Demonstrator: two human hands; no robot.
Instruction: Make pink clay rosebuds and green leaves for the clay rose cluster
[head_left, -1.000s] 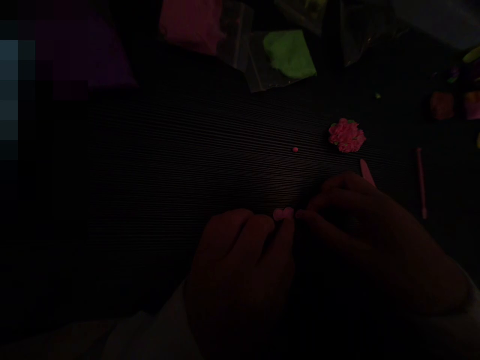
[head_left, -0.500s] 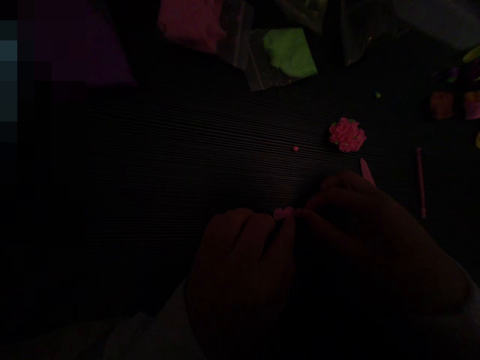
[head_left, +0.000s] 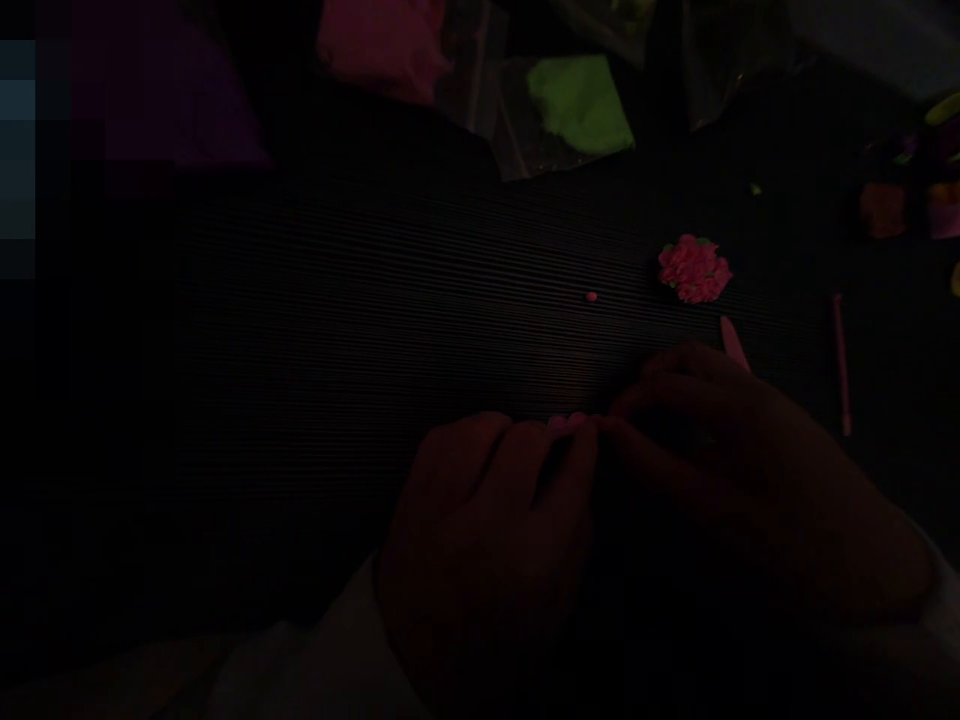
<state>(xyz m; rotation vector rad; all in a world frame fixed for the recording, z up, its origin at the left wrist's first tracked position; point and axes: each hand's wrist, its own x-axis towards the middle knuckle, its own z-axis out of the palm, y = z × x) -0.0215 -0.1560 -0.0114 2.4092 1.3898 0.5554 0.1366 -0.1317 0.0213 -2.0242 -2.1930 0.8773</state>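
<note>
The scene is very dark. My left hand (head_left: 487, 520) and my right hand (head_left: 735, 460) meet at the fingertips low in the middle of a dark ribbed table (head_left: 337, 330). Both pinch a small pink clay piece (head_left: 568, 421), now mostly covered by the fingers. A pink stick-shaped tool (head_left: 733, 342) pokes out from behind my right hand. A finished pink clay flower with green bits (head_left: 694, 269) lies just beyond my right hand. A tiny pink clay crumb (head_left: 591, 296) lies to the flower's left.
At the table's far edge lie clear bags with pink clay (head_left: 382, 45) and green clay (head_left: 581, 100). A thin pink stick (head_left: 841, 362) lies to the right. Small coloured clay blocks (head_left: 885, 205) sit at the far right. A purple shape (head_left: 172, 100) is at upper left.
My fingers have closed further over the small pink piece, so less of it shows. Nothing else has moved.
</note>
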